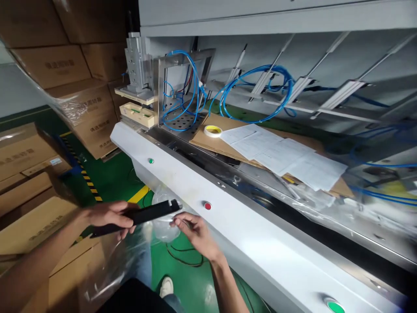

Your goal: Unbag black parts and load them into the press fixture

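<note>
Stacked cardboard cartons (48,65) fill the upper left of the frame, and a long white machine panel (247,234) runs diagonally from centre left to lower right. Blue pneumatic tubing (257,93) loops behind it, above loose papers (280,154) on a cardboard sheet (215,139). Low in the frame, over the green floor (114,174), your left hand (109,215) is closed around a flat black strip (146,216), hiding its middle. The strip's far end reaches toward your right hand (195,232), which makes a narrow pinch just below it, against a clear plastic bag (164,226). Whether that pinch grips the plastic can't be made out.
</note>
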Demonstrator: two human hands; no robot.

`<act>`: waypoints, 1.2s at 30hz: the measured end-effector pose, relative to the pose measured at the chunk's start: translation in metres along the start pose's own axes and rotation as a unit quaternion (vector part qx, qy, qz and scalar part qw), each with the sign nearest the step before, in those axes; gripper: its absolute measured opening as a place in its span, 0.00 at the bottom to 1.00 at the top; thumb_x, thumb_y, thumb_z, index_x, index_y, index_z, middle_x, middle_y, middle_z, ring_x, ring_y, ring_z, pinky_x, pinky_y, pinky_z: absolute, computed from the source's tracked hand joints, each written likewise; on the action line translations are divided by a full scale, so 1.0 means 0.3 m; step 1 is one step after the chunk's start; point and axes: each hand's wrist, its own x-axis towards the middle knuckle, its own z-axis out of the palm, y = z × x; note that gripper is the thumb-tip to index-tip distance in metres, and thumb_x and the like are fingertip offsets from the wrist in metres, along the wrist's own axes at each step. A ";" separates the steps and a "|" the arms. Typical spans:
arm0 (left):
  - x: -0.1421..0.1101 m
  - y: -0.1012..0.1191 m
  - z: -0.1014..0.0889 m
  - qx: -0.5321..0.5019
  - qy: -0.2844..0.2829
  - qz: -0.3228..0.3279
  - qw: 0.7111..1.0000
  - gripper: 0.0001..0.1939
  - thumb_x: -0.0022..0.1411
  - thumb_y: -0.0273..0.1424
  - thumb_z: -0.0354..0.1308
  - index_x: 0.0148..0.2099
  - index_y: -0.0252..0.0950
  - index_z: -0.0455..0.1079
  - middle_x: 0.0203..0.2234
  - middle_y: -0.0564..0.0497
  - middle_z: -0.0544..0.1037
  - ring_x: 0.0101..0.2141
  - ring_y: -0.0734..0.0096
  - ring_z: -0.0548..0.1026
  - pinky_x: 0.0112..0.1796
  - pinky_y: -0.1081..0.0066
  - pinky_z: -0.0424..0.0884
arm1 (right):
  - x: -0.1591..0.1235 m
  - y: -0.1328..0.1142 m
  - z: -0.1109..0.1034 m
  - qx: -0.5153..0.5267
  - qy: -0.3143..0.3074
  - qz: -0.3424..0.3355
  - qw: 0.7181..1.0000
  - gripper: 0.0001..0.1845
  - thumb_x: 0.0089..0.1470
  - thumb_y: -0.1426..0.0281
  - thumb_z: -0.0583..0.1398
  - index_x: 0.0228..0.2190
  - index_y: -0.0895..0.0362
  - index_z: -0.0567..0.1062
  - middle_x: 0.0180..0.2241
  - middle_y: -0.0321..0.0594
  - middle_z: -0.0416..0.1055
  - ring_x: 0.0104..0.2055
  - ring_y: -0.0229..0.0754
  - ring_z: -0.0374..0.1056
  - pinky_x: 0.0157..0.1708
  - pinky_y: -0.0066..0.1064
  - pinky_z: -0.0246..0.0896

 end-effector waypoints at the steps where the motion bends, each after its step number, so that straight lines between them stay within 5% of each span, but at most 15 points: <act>1: 0.054 0.053 -0.046 0.052 0.001 -0.007 0.999 0.24 0.62 0.49 0.70 0.50 0.37 0.74 0.36 0.51 0.80 0.32 0.67 0.79 0.33 0.69 0.75 | 0.024 -0.008 -0.019 0.015 0.035 0.001 0.999 0.29 0.61 0.40 0.63 0.35 0.55 0.80 0.34 0.42 0.79 0.38 0.44 0.73 0.44 0.38 0.70; 5: 0.322 0.254 -0.250 0.256 -0.033 0.045 0.965 0.24 0.64 0.48 0.68 0.56 0.39 0.77 0.35 0.52 0.83 0.37 0.63 0.81 0.39 0.69 0.74 | 0.163 -0.020 -0.087 0.001 0.194 0.023 0.981 0.32 0.61 0.37 0.60 0.37 0.55 0.74 0.29 0.37 0.72 0.28 0.38 0.66 0.31 0.34 0.66; 10: 0.643 0.435 -0.548 0.306 -0.083 0.139 0.938 0.30 0.62 0.48 0.67 0.61 0.39 0.76 0.46 0.48 0.85 0.49 0.54 0.81 0.50 0.64 0.75 | 0.376 -0.001 -0.182 -0.047 0.394 0.043 0.917 0.35 0.60 0.34 0.57 0.39 0.54 0.71 0.24 0.31 0.64 0.22 0.36 0.56 0.20 0.30 0.52; 14: 0.770 0.542 -0.770 0.308 0.020 0.194 0.931 0.34 0.60 0.51 0.69 0.62 0.38 0.76 0.56 0.44 0.83 0.57 0.45 0.78 0.58 0.56 0.72 | 0.502 0.018 -0.263 -0.099 0.495 0.107 0.857 0.41 0.54 0.28 0.55 0.38 0.54 0.72 0.22 0.34 0.66 0.20 0.37 0.57 0.20 0.32 0.53; 17: 0.800 0.587 -0.870 0.253 0.080 0.249 0.931 0.35 0.61 0.50 0.70 0.64 0.37 0.74 0.57 0.43 0.82 0.60 0.45 0.76 0.62 0.55 0.68 | 0.549 0.039 -0.309 -0.123 0.539 0.150 0.820 0.42 0.51 0.28 0.55 0.37 0.55 0.75 0.23 0.38 0.70 0.22 0.41 0.62 0.23 0.35 0.57; 22: 0.853 0.511 -0.850 0.132 -0.024 0.201 0.970 0.32 0.61 0.50 0.70 0.60 0.37 0.76 0.54 0.42 0.84 0.59 0.47 0.77 0.61 0.56 0.69 | 0.582 0.060 -0.359 -0.174 0.597 0.218 0.752 0.31 0.57 0.42 0.57 0.44 0.56 0.79 0.27 0.43 0.77 0.31 0.51 0.74 0.36 0.42 0.66; 25: 0.906 0.416 -0.784 0.093 -0.075 0.123 0.985 0.29 0.60 0.50 0.70 0.56 0.37 0.78 0.51 0.42 0.85 0.55 0.48 0.79 0.58 0.57 0.70 | 0.583 0.055 -0.369 -0.212 0.634 0.234 0.706 0.34 0.57 0.49 0.60 0.56 0.58 0.75 0.41 0.52 0.82 0.40 0.55 0.77 0.46 0.48 0.69; 29: 0.943 0.352 -0.735 0.061 -0.053 0.103 0.991 0.27 0.58 0.49 0.71 0.52 0.37 0.78 0.48 0.44 0.86 0.54 0.51 0.79 0.56 0.59 0.70 | 0.567 0.079 -0.297 -0.371 0.679 0.145 0.617 0.33 0.64 0.51 0.59 0.60 0.61 0.72 0.55 0.61 0.78 0.53 0.59 0.76 0.55 0.53 0.68; 32: 0.944 0.346 -0.731 0.045 -0.038 0.108 0.992 0.29 0.58 0.49 0.71 0.55 0.38 0.77 0.47 0.45 0.87 0.54 0.51 0.80 0.56 0.59 0.70 | 0.565 0.131 -0.200 -0.553 0.552 0.056 0.622 0.29 0.69 0.52 0.58 0.61 0.57 0.73 0.57 0.58 0.78 0.61 0.59 0.73 0.62 0.54 0.63; 36: 0.950 0.330 -0.736 0.020 -0.013 0.111 0.994 0.29 0.57 0.49 0.72 0.54 0.37 0.78 0.48 0.43 0.87 0.56 0.49 0.80 0.58 0.57 0.69 | 0.557 0.187 -0.157 -0.650 0.394 0.065 0.647 0.46 0.65 0.40 0.58 0.70 0.58 0.64 0.68 0.59 0.68 0.72 0.63 0.60 0.72 0.59 0.49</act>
